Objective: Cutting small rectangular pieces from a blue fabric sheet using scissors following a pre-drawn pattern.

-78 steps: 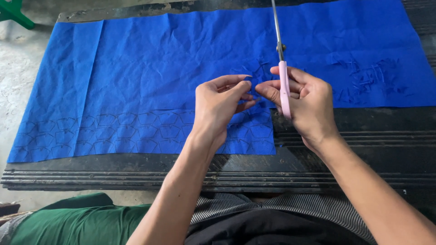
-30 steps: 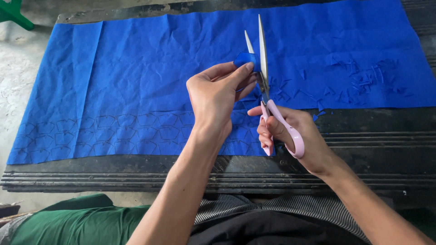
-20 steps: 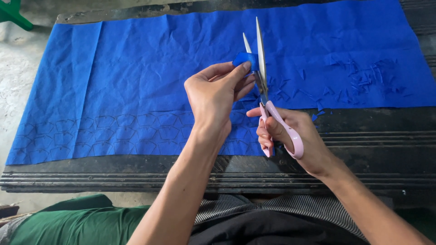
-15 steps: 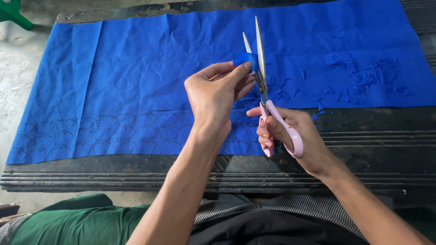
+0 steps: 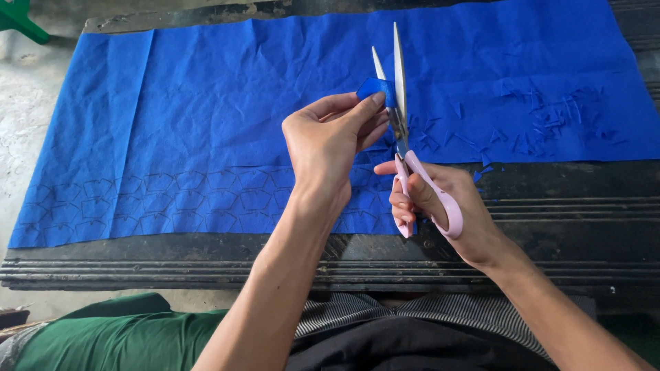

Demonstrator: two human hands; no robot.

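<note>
My left hand (image 5: 328, 143) pinches a small blue fabric piece (image 5: 375, 88) between thumb and fingertips, raised above the big blue cloth (image 5: 206, 117). My right hand (image 5: 440, 206) grips pink-handled scissors (image 5: 400, 110), fingers through the loops. The blades point away from me and stand apart, with the small piece between them near the pivot. The cloth lies flat on a dark ribbed table (image 5: 344, 264); rows of drawn outline shapes run along its near edge.
Several small blue offcuts (image 5: 543, 117) lie scattered on the cloth to the right. A green stool leg (image 5: 20, 17) shows at the top left on the concrete floor. My lap with green and striped clothing (image 5: 357, 330) is below the table edge.
Since the earliest frame the scissors swung from held upright and shut to blades apart around the small piece. Over the last second both hands stay almost still.
</note>
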